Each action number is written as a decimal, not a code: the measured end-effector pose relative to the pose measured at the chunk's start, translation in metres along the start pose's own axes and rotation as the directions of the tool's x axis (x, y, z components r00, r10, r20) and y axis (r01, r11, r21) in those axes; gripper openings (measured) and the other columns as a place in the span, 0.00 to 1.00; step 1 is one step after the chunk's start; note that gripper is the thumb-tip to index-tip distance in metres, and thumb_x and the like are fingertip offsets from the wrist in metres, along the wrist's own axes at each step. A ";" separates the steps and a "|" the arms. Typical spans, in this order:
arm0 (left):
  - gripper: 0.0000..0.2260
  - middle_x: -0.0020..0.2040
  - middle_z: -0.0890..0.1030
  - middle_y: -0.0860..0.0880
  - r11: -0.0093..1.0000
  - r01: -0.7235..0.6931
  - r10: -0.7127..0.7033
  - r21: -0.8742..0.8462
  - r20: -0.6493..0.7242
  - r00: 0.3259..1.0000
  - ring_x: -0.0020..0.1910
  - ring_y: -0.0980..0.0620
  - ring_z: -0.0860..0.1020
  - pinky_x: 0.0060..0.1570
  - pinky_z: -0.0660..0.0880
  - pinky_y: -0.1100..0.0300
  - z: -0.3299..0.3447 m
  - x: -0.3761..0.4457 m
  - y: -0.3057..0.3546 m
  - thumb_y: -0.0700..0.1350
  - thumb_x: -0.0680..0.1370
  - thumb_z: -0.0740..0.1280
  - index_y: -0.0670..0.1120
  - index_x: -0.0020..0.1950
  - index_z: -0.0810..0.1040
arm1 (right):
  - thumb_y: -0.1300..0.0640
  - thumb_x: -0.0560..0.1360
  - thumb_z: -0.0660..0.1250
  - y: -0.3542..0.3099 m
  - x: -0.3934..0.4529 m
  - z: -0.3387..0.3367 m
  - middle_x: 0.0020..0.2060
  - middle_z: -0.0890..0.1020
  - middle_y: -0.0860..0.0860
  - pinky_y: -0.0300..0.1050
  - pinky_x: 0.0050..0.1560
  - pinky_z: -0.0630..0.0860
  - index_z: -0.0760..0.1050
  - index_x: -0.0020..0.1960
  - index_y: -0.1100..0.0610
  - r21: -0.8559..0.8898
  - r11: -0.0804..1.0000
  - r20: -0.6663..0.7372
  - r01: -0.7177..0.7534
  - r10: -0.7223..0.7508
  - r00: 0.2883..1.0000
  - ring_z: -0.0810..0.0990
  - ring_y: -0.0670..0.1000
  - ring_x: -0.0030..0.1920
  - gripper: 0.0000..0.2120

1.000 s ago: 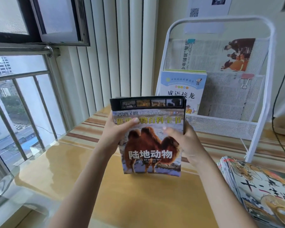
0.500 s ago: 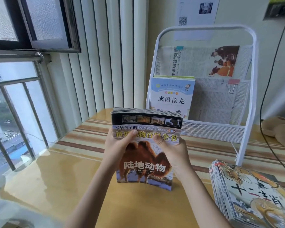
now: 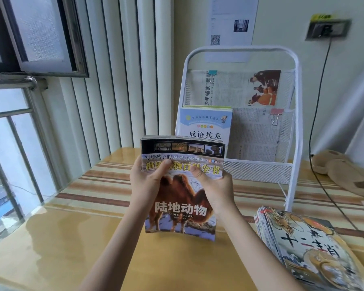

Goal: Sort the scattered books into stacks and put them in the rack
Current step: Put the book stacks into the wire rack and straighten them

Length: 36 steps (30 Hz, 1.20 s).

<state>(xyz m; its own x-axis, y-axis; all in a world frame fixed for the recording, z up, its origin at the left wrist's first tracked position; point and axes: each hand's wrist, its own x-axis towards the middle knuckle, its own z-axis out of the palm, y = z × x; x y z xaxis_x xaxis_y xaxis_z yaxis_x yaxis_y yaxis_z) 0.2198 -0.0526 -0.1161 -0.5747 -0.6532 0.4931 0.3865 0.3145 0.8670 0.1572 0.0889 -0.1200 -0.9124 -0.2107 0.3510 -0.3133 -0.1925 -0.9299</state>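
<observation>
Centre of frame: my left hand (image 3: 147,181) and right hand (image 3: 215,186) grip a stack of camel-cover books (image 3: 182,185) by its sides, thumbs on the cover, held upright above the desk (image 3: 72,238). My fingers behind it are hidden. Behind stands the white rack (image 3: 294,127), holding one blue book (image 3: 205,122). At lower right, a second stack (image 3: 307,248) is cut off by the frame edge.

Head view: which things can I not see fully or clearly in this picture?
- Camel book stack: cover partly hidden by left hand and right hand; number of books unclear.
- Blue book in the rack: bottom hidden behind the held stack.
- Dragon book stack: cut off by the bottom-right edge.
- QR code sheet: print too small to read.
</observation>
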 end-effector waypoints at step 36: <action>0.23 0.42 0.75 0.46 0.944 -0.327 0.330 -0.046 0.181 0.926 0.40 0.53 0.69 0.42 0.71 0.58 0.253 0.120 0.071 0.56 0.69 0.75 0.41 0.50 0.71 | 0.41 0.60 0.76 -0.087 0.204 -0.178 0.47 0.85 0.50 0.56 0.59 0.76 0.79 0.45 0.49 -0.052 0.920 -0.073 0.388 -0.391 0.917 0.83 0.53 0.53 0.18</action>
<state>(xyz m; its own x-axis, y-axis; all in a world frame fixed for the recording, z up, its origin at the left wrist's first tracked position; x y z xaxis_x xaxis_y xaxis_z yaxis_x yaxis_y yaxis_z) -0.0041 0.0661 0.0231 -0.5351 -0.3769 0.7561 0.5861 0.4789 0.6535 -0.0485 0.2332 0.0130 -0.7336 -0.0475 0.6779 -0.6564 -0.2088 -0.7249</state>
